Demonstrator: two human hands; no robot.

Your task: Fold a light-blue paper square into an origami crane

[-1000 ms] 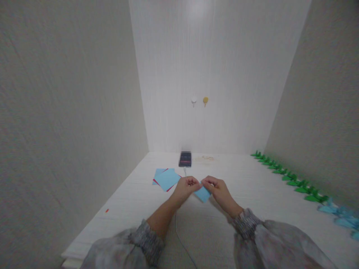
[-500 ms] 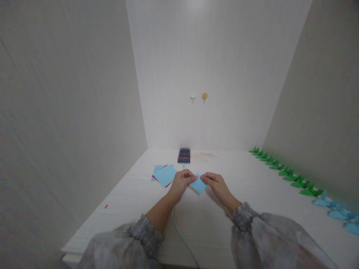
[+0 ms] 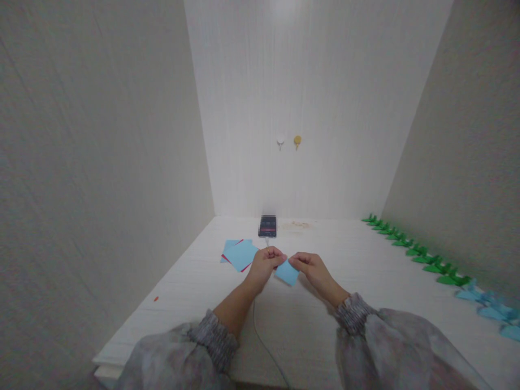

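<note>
A small piece of light blue folding paper [image 3: 287, 273] is held up above the table between both hands. My left hand [image 3: 265, 266] pinches its upper left edge between thumb and fingers. On the other side, my right hand [image 3: 312, 269] grips the upper right edge the same way. The fingertips of the two hands nearly meet at the paper's top, hiding that corner. How many layers the paper has, I cannot tell. Just left of my left hand lies a loose stack of blue and red paper sheets [image 3: 240, 254].
A phone [image 3: 267, 226] with a white cable [image 3: 265, 346] lies at the back of the white table [image 3: 187, 287]. Green folded paper figures [image 3: 418, 251] and blue ones [image 3: 493, 310] line the right side. A red scrap [image 3: 156, 299] lies left. Two hooks [image 3: 297, 141] hang on the back wall.
The fingertips have drawn slightly closer together at the paper's top. The paper's lower corner has tilted a little down and to the right.
</note>
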